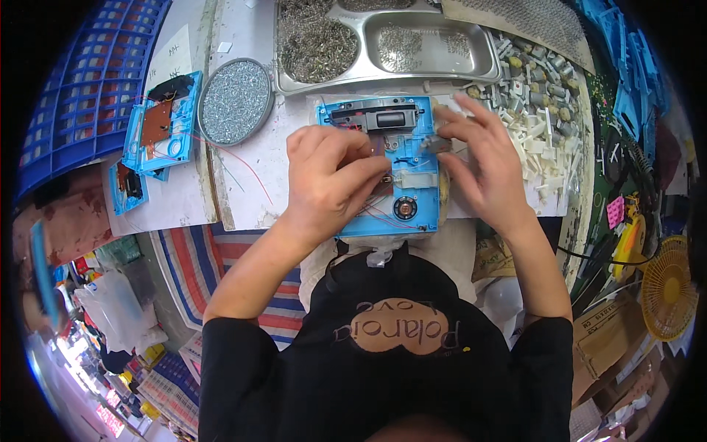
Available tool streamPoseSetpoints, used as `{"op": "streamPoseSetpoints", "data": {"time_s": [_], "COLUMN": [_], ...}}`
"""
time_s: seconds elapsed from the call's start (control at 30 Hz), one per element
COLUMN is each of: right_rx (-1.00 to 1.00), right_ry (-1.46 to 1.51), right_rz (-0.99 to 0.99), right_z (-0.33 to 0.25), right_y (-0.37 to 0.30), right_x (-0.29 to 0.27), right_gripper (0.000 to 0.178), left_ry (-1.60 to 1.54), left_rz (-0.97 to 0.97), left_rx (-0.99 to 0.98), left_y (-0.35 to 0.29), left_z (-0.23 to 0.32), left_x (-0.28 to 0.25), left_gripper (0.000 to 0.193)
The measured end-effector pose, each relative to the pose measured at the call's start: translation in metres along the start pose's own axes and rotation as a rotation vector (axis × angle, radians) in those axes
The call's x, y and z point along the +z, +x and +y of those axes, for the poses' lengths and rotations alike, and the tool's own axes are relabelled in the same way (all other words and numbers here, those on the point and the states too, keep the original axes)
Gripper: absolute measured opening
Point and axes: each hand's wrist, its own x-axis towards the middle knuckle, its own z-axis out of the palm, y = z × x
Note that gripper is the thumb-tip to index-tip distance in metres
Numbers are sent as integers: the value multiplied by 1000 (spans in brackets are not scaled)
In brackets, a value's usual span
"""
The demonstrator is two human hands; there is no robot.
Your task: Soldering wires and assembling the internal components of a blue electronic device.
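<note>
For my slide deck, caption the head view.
Left hand and right hand over an open blue plastic housing, the right holding a small grey blocky part, near a compartmented steel tray.

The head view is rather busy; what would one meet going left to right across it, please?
Wired blue housing, silvery pieces, left hand, open blue casing, right hand, white plastic parts, yellow fan.

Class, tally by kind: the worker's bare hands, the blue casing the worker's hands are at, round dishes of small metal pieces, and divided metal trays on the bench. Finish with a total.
Hands: 2 (left hand, right hand)
Blue casing: 1
Round dish: 1
Divided metal tray: 1
Total: 5
</note>
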Motion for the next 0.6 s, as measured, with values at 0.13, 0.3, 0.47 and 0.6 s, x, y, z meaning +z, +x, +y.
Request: {"op": "streamPoseSetpoints", "data": {"time_s": [0.13, 0.3, 0.47, 0.6], "right_rx": [-30, -32, 19, 29], "right_ry": [-34, -100, -164, -186], "right_rz": [-84, -164, -249, -295], "right_z": [-1, -9, -22, -24], "right_y": [8, 17, 27, 33], "right_x": [6, 4, -2, 0], "right_gripper": [27, 26, 23, 22], "left_ry": [-44, -91, -88, -118], "left_rz": [64, 107, 119, 131], "left_rx": [-67, -107, -104, -156], "left_y": [-15, -20, -19, -22], "left_z": [3, 3, 2, 5], "left_x": [3, 5, 3, 0], "left_gripper": [30, 30, 29, 29]}}
